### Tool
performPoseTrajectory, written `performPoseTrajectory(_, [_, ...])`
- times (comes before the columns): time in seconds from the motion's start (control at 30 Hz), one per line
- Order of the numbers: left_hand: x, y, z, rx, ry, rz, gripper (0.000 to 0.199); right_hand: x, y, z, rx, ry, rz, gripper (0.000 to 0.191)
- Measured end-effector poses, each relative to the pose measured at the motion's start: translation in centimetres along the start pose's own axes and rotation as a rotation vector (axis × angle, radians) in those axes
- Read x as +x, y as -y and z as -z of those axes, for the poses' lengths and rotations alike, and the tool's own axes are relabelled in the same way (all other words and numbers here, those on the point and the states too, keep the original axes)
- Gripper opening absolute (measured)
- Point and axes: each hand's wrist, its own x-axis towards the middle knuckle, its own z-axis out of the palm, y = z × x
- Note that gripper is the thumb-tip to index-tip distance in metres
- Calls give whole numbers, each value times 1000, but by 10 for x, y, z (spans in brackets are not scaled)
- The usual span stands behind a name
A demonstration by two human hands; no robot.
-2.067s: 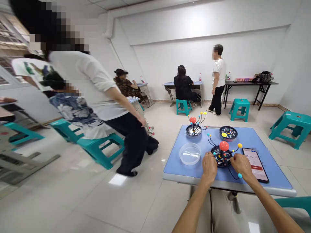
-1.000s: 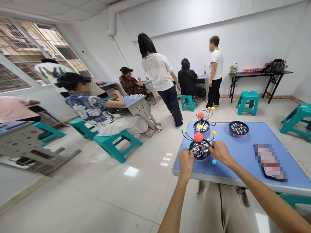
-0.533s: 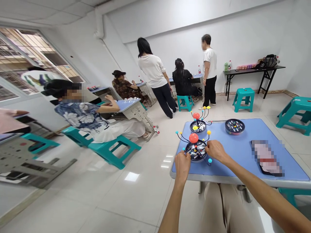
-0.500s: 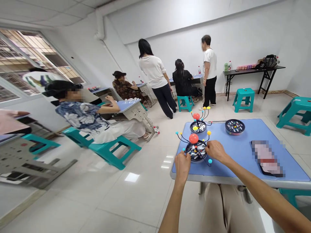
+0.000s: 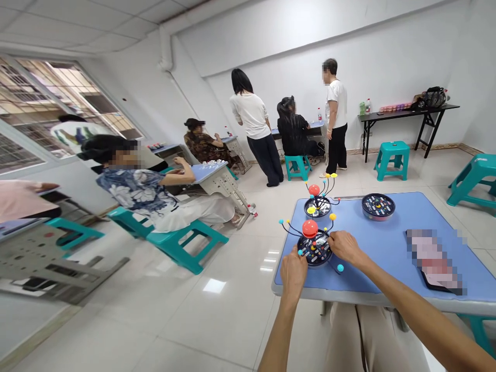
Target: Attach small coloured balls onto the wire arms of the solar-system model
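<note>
Room: tiled floor, white walls, a barred window at 9 o'clock, and a black folding table [image 5: 403,115] at 1 o'clock.
Others nearby: a seated person in a floral shirt [image 5: 132,188] at a small desk at 9 o'clock; two people standing [image 5: 336,111] and one seated further back at 11 to 12 o'clock, none near these hands.
Tabletop: blue [image 5: 372,253], pale front edge [image 5: 349,298] close to the person's knees. On it, a second wire-armed dish [image 5: 318,207] at 11 o'clock, a round dark dish [image 5: 378,205] at 1 o'clock, and a pixelated phone [image 5: 433,261] at 4 o'clock.
Main item: a round dark wire-armed dish [image 5: 314,250] at 7 o'clock on the tabletop, close to the front edge, flat on the blue surface. Thin black wires rise from it, tipped with small coloured balls [image 5: 340,268]; a red ball [image 5: 310,228] stands above the centre.
Handling: probably light. Wires look thin and springy, likely to bend or snag. Dish rim looks the safest hold; balls may pull loose.
Clearance: open blue surface at 3 o'clock; little margin at 6 o'clock before the edge.
Hands: left hand [image 5: 293,276] at the dish's 7 o'clock; right hand [image 5: 346,247] at its 3 o'clock.
Fingers: right fingers [image 5: 332,240] curled in at the rim; left ones mostly hidden. Cannot tell whether either hand is gripping.
</note>
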Motion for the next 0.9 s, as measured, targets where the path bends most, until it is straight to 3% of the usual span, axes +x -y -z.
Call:
performPoseTrajectory(0.5, [4, 2, -4, -57, 4, -5, 39, 1, -2, -2, 39, 1, 23, 37])
performPoseTrajectory(0.67, [4, 5, -4, -113, 8, -26, 41, 4, -21, 12, 24, 7, 7, 38])
performPoseTrajectory(0.8, [7, 9, -6, -132, 7, -32, 42, 23, -38, 24, -15, -96, -100, 27])
performPoseTrajectory(0.9, [8, 9, -5, -109, 25, -21, 42, 43, -38, 24, -43, -195, -137, 41])
